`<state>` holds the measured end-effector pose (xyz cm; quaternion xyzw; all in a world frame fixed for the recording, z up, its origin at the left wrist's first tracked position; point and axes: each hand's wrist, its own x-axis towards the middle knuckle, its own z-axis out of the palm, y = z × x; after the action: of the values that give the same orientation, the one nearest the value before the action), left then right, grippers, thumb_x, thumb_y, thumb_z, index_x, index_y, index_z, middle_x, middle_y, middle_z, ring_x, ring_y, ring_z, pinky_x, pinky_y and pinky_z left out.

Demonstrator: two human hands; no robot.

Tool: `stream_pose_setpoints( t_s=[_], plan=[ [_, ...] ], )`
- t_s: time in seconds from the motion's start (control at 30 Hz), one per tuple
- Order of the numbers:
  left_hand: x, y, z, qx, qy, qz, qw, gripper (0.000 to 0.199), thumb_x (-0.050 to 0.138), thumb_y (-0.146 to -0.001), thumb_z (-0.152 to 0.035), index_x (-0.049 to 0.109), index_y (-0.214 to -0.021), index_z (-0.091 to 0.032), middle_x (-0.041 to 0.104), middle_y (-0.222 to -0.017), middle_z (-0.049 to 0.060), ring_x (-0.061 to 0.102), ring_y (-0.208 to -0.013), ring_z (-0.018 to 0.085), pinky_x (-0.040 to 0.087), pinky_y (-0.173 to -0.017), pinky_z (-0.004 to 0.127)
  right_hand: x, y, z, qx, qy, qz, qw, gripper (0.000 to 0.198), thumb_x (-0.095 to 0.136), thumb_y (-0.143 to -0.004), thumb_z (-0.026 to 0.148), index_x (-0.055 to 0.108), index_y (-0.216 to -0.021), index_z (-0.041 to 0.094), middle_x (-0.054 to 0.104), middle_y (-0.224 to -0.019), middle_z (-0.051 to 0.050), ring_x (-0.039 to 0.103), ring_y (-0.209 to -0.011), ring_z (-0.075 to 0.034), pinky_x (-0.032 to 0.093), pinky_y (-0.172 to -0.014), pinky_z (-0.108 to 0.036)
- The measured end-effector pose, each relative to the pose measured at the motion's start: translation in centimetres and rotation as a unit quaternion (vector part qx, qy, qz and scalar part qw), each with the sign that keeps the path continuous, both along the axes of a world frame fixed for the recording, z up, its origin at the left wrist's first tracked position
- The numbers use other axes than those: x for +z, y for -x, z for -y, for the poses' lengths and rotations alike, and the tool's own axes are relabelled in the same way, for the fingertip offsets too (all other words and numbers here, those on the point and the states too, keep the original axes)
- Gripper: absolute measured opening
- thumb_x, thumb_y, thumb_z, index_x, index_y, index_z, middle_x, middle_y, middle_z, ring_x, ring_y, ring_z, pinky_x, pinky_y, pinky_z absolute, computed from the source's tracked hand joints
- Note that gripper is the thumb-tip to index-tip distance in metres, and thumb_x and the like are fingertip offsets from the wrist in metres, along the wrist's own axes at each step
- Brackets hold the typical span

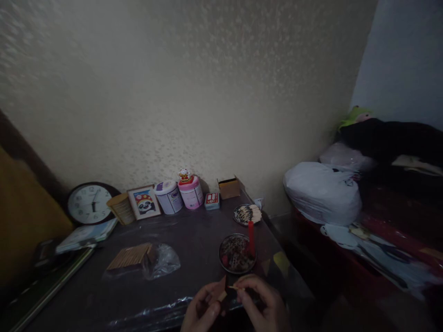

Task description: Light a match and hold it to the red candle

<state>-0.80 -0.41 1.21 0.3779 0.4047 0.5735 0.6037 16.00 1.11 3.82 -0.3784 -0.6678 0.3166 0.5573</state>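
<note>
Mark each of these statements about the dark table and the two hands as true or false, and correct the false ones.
1. Both hands, left hand and right hand, meet over a small stick. True.
2. The clock hangs high on the wall. False: it leans on the table.
3. A red piece stands in the round dish. True.
4. The panda picture lies flat. False: it stands against the wall.

1. Dim, grainy picture; soft light falls on the wall well above the hands.
2. Left hand and right hand are murky, slightly blurred.
3. Corners darken; edges stretch with wide-angle distortion.
</note>
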Motion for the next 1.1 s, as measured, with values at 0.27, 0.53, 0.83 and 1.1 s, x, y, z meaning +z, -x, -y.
stream_pose_setpoints(
  t_s=[0.27,0.53,0.83,1.1],
  plan=[
    [-0.3,0.1,-0.3,0.016,-0.018,0.002,1.0,0.044,0.079,-0.058,-0.05,0.076,-0.092,-0.023,0.072,-0.079,0.008,0.059,-0.07,0.018,0.044,-0.066,0.028,0.0,0.0,0.0,0.006,-0.01,0.005,1.0,0.011,0.056,-0.085,0.017,0.065,-0.082,0.021,0.072,-0.082,-0.001,0.069,-0.077,-0.013,0.05,-0.07,-0.015],
    [-0.3,0.0,-0.1,0.025,-0.009,0.011,1.0,0.043,0.079,-0.059,-0.048,0.076,-0.094,-0.023,0.07,-0.079,0.008,0.057,-0.068,0.018,0.045,-0.069,0.029,0.3,0.0,0.0,0.007,0.013,-0.01,1.0,0.011,0.058,-0.083,0.02,0.068,-0.08,0.021,0.073,-0.082,-0.002,0.068,-0.076,-0.014,0.05,-0.071,-0.017],
    [-0.2,0.1,-0.2,-0.016,0.031,0.125,0.992,0.049,0.08,-0.059,-0.048,0.076,-0.097,-0.017,0.071,-0.072,0.01,0.059,-0.065,0.018,0.043,-0.063,0.027,0.8,-0.5,-0.9,-0.028,0.236,-0.153,0.959,0.032,0.064,-0.076,0.048,0.071,-0.077,0.016,0.066,-0.058,-0.001,0.057,-0.054,-0.014,0.045,-0.053,-0.021],
    [1.0,-0.4,0.3,-0.011,0.035,0.123,0.992,0.051,0.082,-0.055,-0.048,0.076,-0.095,-0.016,0.072,-0.077,0.012,0.06,-0.069,0.019,0.043,-0.065,0.029,0.6,-0.4,-0.8,-0.02,0.198,-0.134,0.971,0.036,0.063,-0.077,0.051,0.072,-0.078,0.016,0.066,-0.057,-0.002,0.059,-0.052,-0.016,0.047,-0.05,-0.022]
  ],
)
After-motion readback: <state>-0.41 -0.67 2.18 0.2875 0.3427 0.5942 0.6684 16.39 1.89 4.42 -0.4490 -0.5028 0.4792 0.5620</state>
